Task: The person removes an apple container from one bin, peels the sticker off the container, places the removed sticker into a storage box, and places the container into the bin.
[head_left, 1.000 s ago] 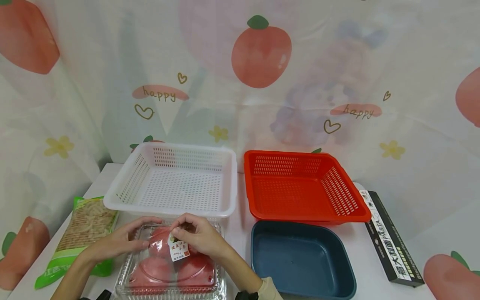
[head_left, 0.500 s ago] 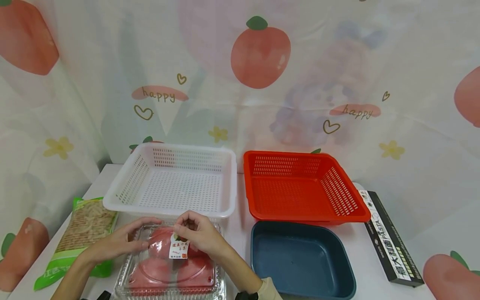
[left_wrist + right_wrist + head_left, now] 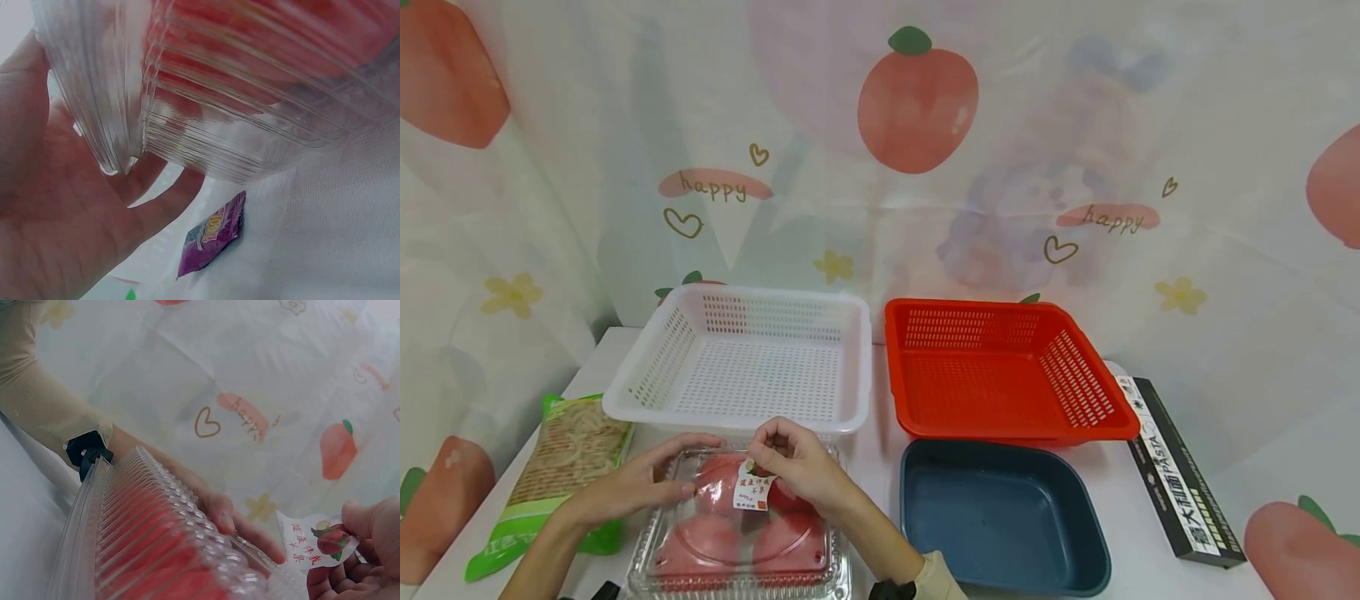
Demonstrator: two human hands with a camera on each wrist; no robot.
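— Hands first: how does the left hand [image 3: 640,479] lie?

— Spread wide at the far left corner of a clear, ribbed plastic clamshell box [image 3: 643,575], thumb on the lid [image 3: 742,527], the other fingers reaching along the far edge. They look mostly straight and rest against the plastic

— And the right hand [image 3: 808,471]?

— Fingers curled, with thumb and forefinger pinching a small white paper label [image 3: 752,492] above the lid. It bears red writing and a printed red fruit with green leaves, and the pinch is at the pictured end

— Does the label's lower end touch the lid?

— I cannot tell from these angles. Under the clear plastic, large round red fruit [image 3: 703,542] show through

— Where does the clamshell box stand?

— On the white table [image 3: 880,433], at the near side, just in front of a white perforated plastic basket [image 3: 745,421]. A green-edged plastic bag of pale brown food [image 3: 568,458] lies to its left; a dark blue rectangular plastic basin [image 3: 1000,517] stands to its right, with a red perforated plastic basket [image 3: 1015,431] behind that

— Anything by the left wrist?

— A small purple wrapped packet [image 3: 212,237], lying near the box
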